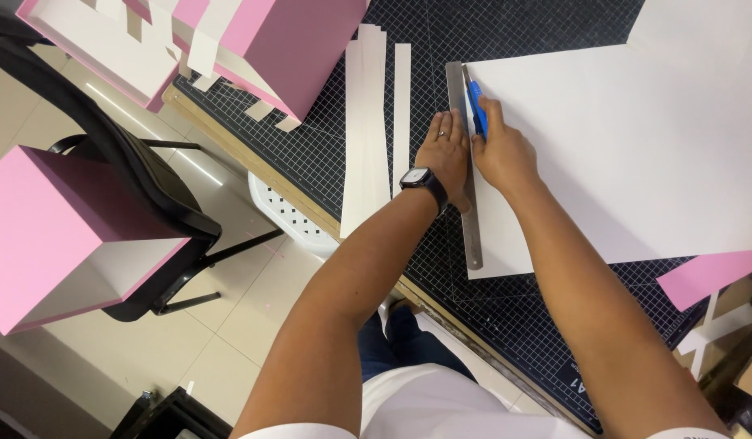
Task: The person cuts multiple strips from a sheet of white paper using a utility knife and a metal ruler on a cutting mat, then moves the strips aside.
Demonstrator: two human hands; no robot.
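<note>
My left hand [445, 154], with a black watch on the wrist, presses flat on a long metal ruler [471, 232] laid along the left edge of a large white sheet [628, 154]. My right hand [499, 150] grips a blue cutter [476, 110] with its tip against the ruler's right side, on the white sheet. Both lie on a black gridded cutting mat [327, 138]. Several cut white strips [368, 130] lie just left of the ruler.
Pink boxes with white paper strips [254, 41] stand at the mat's far left corner. Another pink box [59, 236] rests on a black chair [148, 187] over the tiled floor. A pink piece [709, 276] lies at the right. The table's wooden edge [311, 211] runs diagonally.
</note>
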